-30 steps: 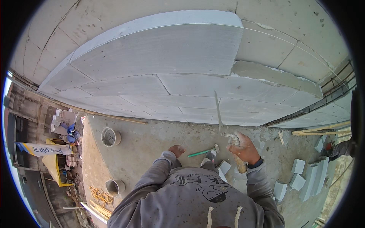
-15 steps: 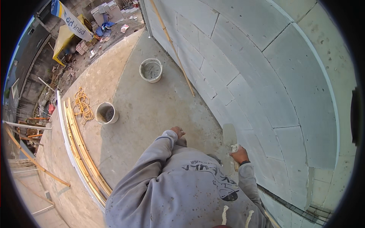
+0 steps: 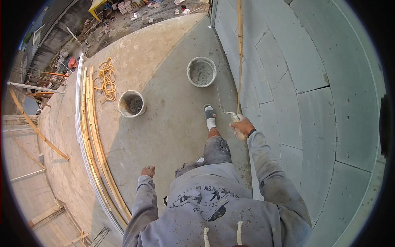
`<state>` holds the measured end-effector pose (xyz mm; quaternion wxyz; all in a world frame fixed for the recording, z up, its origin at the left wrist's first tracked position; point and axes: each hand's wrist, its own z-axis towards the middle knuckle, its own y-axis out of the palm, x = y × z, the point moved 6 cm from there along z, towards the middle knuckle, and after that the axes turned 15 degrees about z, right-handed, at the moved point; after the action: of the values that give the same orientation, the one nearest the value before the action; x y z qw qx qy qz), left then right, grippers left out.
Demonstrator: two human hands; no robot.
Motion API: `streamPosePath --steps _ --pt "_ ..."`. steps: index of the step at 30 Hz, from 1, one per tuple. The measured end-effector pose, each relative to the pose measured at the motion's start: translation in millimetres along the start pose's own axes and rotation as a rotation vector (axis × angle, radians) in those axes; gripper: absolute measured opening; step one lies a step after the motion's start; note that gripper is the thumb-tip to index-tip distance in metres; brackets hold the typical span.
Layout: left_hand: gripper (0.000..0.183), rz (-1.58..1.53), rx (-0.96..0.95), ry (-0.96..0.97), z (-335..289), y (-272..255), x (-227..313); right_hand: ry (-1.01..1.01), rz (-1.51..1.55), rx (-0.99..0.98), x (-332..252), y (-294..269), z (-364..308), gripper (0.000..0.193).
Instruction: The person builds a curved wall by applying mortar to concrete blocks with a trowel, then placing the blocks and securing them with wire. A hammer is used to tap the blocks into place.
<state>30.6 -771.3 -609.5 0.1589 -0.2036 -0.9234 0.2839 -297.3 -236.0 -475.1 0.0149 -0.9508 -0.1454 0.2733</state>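
Note:
My right hand is wrapped around the mortar-caked handle of a trowel, near the foot of the grey block wall. The trowel's flat blade shows nearly edge-on, as a thin line over the concrete. My left hand hangs low at my left side, its fingers curled in and no object visible in them. Ahead of my right hand stands a white bucket with wet grey mortar in it. A second white bucket, dark inside, is farther left.
A long bamboo pole leans along the wall. Timber strips and a pale metal rail lie along the floor's left side, beside a tangled orange rope. Rubble and another person are at the far edge.
I have stepped forward and the view has turned, so both buckets look closer. My right hand lifted the trowel forward from the wall's base. My left hand dropped from my front to my side.

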Motion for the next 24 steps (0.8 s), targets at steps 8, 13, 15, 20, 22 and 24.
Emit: streamPosePath --steps 8,13,15,20,22,24 --pt "0.039 -0.014 -0.409 -0.343 -94 105 5 -0.174 -0.434 0.250 -95 58 305 0.047" --pt "0.042 -0.026 -0.227 -0.099 7 25 260 -0.123 -0.497 0.339 -155 84 434 0.044" --pt "0.043 -0.365 -0.161 -0.035 53 -6 338 -0.081 -0.518 0.326 -171 96 465 0.045" --pt "0.047 -0.504 -0.167 0.048 119 -22 431 -0.151 -0.463 0.306 -183 112 500 0.045" --pt "0.044 -0.452 -0.219 0.018 128 0 412 -0.117 -0.488 0.312 -192 120 493 0.046" --pt "0.042 -0.386 -0.257 -0.030 128 23 378 -0.136 -0.615 0.289 -200 125 483 0.043"
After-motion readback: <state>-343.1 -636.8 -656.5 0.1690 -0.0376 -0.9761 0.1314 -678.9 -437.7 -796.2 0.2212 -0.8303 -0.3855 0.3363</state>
